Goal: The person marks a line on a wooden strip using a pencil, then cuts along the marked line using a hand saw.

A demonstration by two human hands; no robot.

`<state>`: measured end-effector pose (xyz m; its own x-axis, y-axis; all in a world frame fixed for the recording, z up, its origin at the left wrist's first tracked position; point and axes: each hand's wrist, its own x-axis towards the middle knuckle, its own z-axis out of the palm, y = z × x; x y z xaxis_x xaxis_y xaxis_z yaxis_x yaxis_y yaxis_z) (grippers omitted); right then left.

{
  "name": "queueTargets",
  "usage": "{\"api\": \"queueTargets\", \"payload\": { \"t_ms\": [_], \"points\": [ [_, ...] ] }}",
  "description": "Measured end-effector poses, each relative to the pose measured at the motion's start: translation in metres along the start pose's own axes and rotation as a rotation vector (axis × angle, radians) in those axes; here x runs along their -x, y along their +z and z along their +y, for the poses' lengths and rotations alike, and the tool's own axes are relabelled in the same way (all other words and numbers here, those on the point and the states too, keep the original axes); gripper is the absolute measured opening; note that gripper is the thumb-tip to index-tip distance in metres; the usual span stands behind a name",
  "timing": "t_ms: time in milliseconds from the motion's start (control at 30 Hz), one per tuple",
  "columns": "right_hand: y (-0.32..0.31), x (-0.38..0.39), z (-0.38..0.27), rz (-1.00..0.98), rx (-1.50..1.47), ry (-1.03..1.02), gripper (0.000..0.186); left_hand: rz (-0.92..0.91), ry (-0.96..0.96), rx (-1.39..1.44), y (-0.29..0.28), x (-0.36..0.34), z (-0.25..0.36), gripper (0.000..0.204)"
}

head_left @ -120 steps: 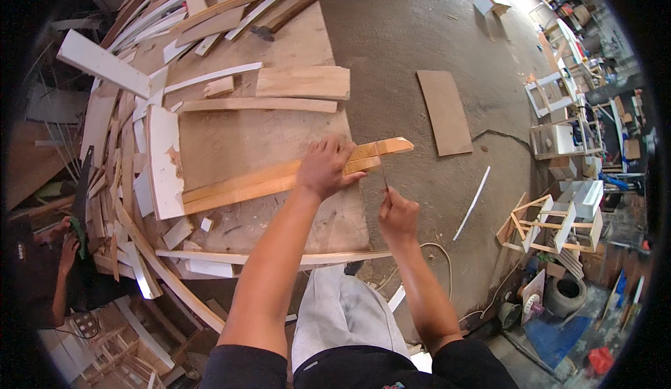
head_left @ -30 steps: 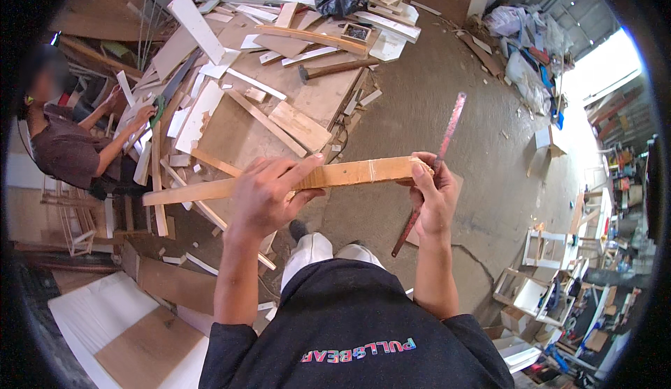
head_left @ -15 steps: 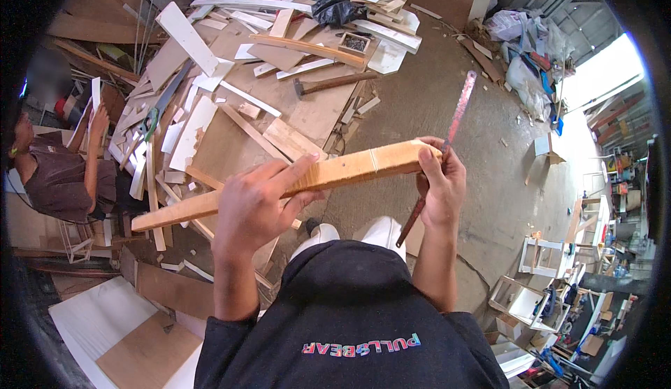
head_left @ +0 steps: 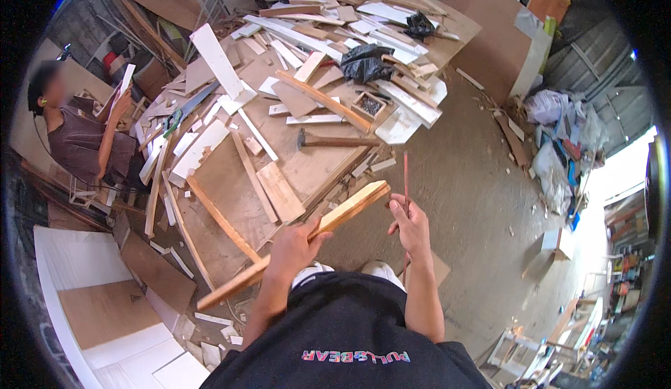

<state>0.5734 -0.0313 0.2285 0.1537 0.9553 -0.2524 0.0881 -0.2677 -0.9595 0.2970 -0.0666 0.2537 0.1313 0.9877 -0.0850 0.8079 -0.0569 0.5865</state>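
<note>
My left hand point(head_left: 292, 253) is closed around a long wooden batten point(head_left: 358, 204), gripping it near the middle. The batten slants up from lower left to upper right, and its far end stops just short of my right hand point(head_left: 412, 229). In that hand is a narrow red hacksaw blade point(head_left: 406, 172), upright and seen nearly edge-on, with worn paint. Thumb and fingers pinch the blade around its middle; its lower end hangs below the hand. Blade and batten are apart.
A low wooden platform point(head_left: 314, 172) ahead carries scattered offcuts, a hammer point(head_left: 335, 141), a green-handled handsaw point(head_left: 192, 102), a nail box point(head_left: 367, 106) and black plastic bags point(head_left: 365, 62). Another person point(head_left: 87, 141) sits at the left holding a white strip. Plastic sacks point(head_left: 556, 172) lie at right.
My right hand has let go of the batten's end and moved away, keeping the blade, now turned edge-on. The batten tilts more steeply in my left hand. The view has shifted.
</note>
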Motion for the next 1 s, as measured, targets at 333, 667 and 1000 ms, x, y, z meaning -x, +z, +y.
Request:
{"api": "queueTargets", "payload": {
  "t_ms": [333, 667, 1000],
  "points": [
    [-0.056, -0.081, 0.024, -0.262, 0.050, 0.016, 0.050, 0.082, -0.151, 0.126, 0.080, -0.018, 0.067, 0.051],
    [-0.071, -0.185, 0.004, -0.310, 0.102, 0.082, 0.048, 0.186, -0.240, 0.115, 0.095, -0.117, 0.087, 0.048],
    [-0.076, -0.294, 0.022, -0.464, 0.140, 0.162, 0.047, 0.341, -0.524, 0.165, 0.120, -0.179, 0.086, 0.050]
  ]
}}
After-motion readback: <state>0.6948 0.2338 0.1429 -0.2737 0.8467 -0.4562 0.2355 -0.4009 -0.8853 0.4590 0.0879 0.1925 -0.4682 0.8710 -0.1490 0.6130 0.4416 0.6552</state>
